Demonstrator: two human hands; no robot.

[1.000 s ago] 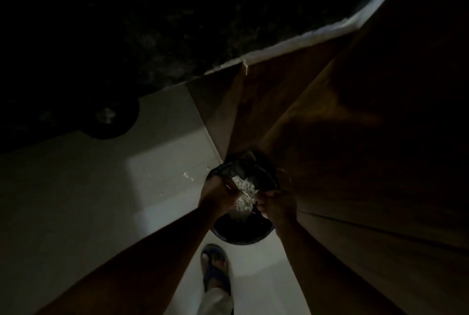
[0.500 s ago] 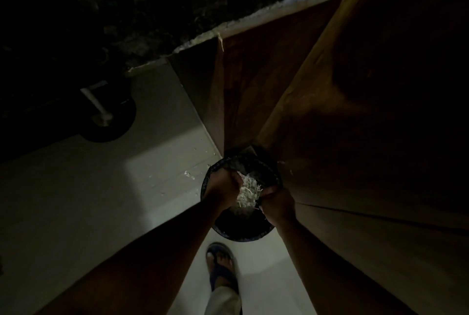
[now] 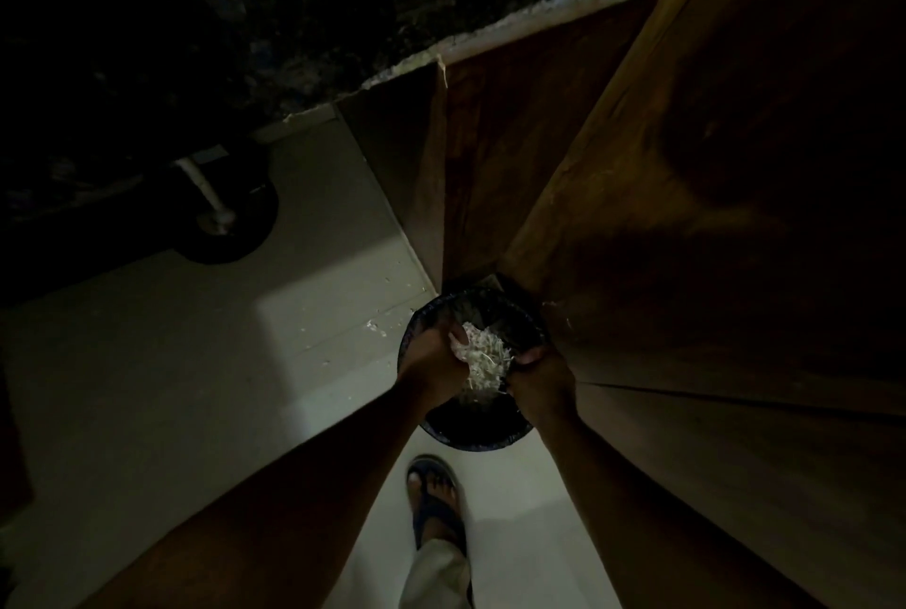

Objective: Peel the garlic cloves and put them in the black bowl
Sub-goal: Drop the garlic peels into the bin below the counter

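Since the earlier frames the view has been shifted, so that the white-handled tool (image 3: pixel 206 189) on the dark round base (image 3: pixel 230 226) at the left, half cut off before, is now seen whole, and the foot has been brought a little further forward. Nearest the camera, a sandalled foot (image 3: pixel 434 500) and a pale trouser leg (image 3: pixel 434 574) are seen on the light floor (image 3: pixel 196 387), between the two bare forearms. Further out, the left hand (image 3: pixel 431 363) and the right hand (image 3: pixel 539 375) are held together over a dark round container (image 3: pixel 470 437) that stands on the floor against the wooden cabinet (image 3: pixel 686 216). Both hands are cupped and partly closed around a loose clump of white papery garlic skins (image 3: pixel 483 360), which is pressed between them just above the container's mouth; no whole clove can be made out in the dim light. Whether this container is the black bowl of the task cannot be told. A few pale flecks (image 3: pixel 373 326) are scattered on the floor just left of the container. Beyond, the cabinet's side panel is met by a dark speckled countertop (image 3: pixel 294 20) with a pale, chipped edge.
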